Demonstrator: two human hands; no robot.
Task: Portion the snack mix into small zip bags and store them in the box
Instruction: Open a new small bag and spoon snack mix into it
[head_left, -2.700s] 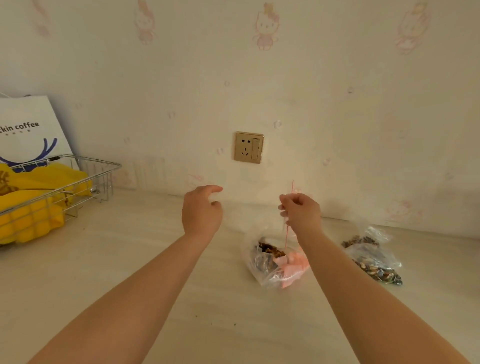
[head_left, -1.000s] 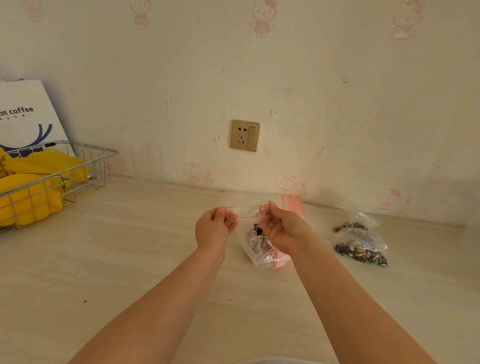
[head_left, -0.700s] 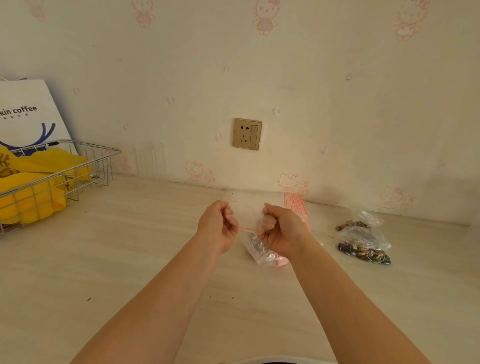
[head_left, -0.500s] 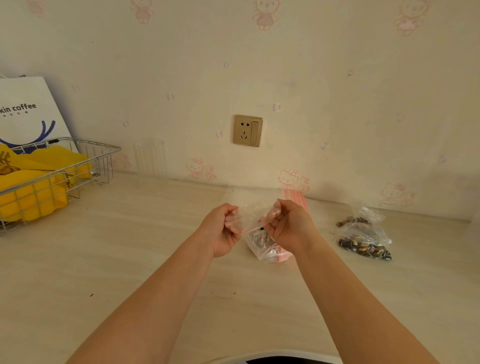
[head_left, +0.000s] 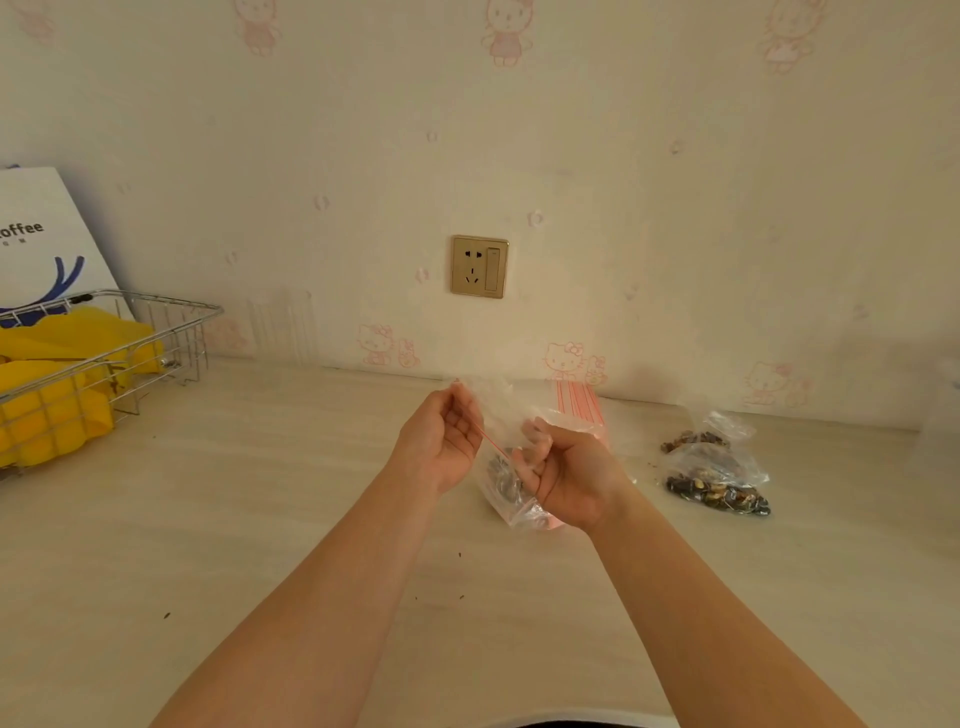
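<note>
Both hands are raised above the counter, holding one empty zip bag between them. The left hand pinches the bag's upper edge near its far corner, thumb and fingers closed on the film. The right hand is curled round the lower part of the bag, fingers bent in on the plastic, though how firmly it grips is hard to tell through the clear film. The red zip line runs slantwise from the left hand, high and far, down towards the right hand, near and low, so the mouth's long axis lies between the two grips.

The snack mix sits in a loose clear bag on the counter to the right, well apart from the hands and nearer the right one. Another bag of mix lies directly under the hands. A stack of spare bags lies by the wall beyond. My guess is that the mouth must be pulled open across that slanted line before filling. No box is clearly in view.
</note>
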